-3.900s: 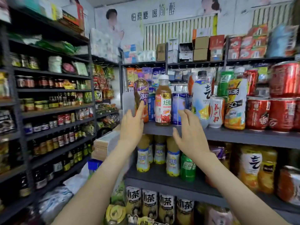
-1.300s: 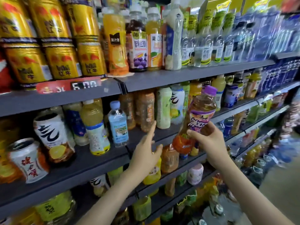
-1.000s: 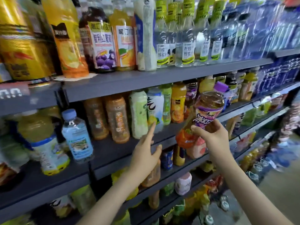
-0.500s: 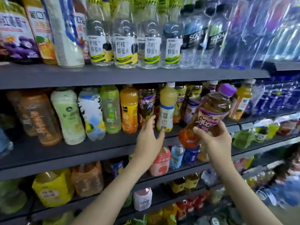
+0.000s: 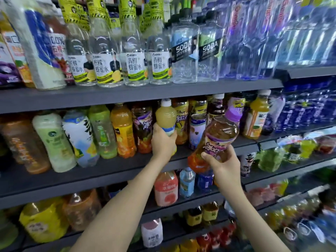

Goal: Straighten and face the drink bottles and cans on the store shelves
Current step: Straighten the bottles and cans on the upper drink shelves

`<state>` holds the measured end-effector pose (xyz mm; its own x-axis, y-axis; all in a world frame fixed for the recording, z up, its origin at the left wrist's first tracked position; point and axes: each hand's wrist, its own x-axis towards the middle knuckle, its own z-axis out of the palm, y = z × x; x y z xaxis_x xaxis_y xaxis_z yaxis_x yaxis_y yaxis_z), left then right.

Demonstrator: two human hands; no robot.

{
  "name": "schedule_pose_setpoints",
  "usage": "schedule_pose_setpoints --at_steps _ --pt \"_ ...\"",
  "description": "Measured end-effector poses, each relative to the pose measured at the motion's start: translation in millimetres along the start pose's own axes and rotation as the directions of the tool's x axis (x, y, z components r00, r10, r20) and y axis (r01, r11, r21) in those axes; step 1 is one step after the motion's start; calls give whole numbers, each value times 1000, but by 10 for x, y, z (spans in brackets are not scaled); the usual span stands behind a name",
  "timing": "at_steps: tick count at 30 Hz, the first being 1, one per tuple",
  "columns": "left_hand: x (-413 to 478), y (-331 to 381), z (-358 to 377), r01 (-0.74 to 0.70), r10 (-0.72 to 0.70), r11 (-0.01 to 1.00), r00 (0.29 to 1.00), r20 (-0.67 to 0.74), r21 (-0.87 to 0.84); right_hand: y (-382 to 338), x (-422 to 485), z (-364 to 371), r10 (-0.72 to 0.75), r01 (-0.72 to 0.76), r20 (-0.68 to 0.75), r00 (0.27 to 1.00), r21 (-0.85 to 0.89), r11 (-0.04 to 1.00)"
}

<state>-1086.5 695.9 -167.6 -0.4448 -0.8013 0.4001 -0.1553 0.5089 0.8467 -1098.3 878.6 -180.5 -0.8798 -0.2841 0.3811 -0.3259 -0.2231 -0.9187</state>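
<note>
Here, a store aisle seen from head height: dark grey shelf boards run across the view from 9 o'clock to 3 o'clock, receding toward the right. The upper shelf (image 5: 127,95), at 12 o'clock, carries clear honey-water bottles (image 5: 107,62) with yellow-green neck wraps. Two square SODA bottles (image 5: 183,51) stand just at their 3 o'clock side, and blue-tinted water bottles (image 5: 254,48) follow toward 2 o'clock. The middle shelf (image 5: 109,171) holds a row of upright juice and tea bottles.

The left hand (image 5: 162,142), at frame centre, is wrapped around the lower body of a pale yellow bottle (image 5: 166,115) with a white cap. This bottle is upright at the front of the middle shelf; the hand hides its base, so contact with the board cannot be told. An orange juice bottle (image 5: 123,131) stands at 9 o'clock of that hand.

The right hand (image 5: 224,165), at 4 o'clock of the left and apart from it, grips the iced-tea bottle (image 5: 218,137) by its lower half. This bottle is off the shelf, in the air before the shelf edge, tilted with its purple cap toward 1 o'clock. A blue-and-white can (image 5: 197,130) stands between the two held bottles.

Lower shelves, at 6 o'clock, bear a pink drink bottle (image 5: 165,188) and further stock, blurred toward 4 o'clock.
</note>
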Motion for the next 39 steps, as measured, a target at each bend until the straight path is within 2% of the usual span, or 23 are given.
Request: schedule_pose_setpoints --at_steps 4,7,13,21,26,29,32,34,35,36,38,39 --pt "-432 -139 -394 -112 105 977 993 -49 -180 71 65 125 -8 7 28 1000 43 999" --pt "-646 -273 -788 -186 164 961 979 -123 -203 91 180 302 -25 23 77 997 21 1000" --pt "-666 -341 -1332 -198 134 934 966 -222 -297 241 361 783 -20 30 192 981 -53 998" --pt "-555 -378 -1505 -86 71 944 996 -59 -318 328 760 1248 3 108 262 965 -409 906" --pt "-470 -468 -1526 32 -30 926 999 12 -376 419 867 1363 34 122 275 961 -528 840" --pt "-428 -520 -1546 55 -37 935 998 59 -351 449 826 1345 -25 164 237 971 -589 791" --pt "-401 -582 -1559 85 -51 946 992 115 -314 381 601 1322 -201 262 171 965 -534 804" --pt "-385 -605 -1574 97 -53 954 986 159 -285 241 392 1336 -177 263 248 952 -374 889" --pt "-383 -602 -1589 100 -52 958 982 180 -270 150 284 1350 -98 210 363 927 -283 936" --pt "-386 -594 -1611 100 -48 961 978 203 -257 57 175 1372 -9 145 516 857 -224 964" --pt "-405 -586 -1665 95 -36 970 967 253 -226 -35 4 1431 114 72 752 649 -211 975" --pt "-419 -595 -1697 92 -33 975 960 278 -201 -32 -49 1463 142 42 799 584 -204 978"
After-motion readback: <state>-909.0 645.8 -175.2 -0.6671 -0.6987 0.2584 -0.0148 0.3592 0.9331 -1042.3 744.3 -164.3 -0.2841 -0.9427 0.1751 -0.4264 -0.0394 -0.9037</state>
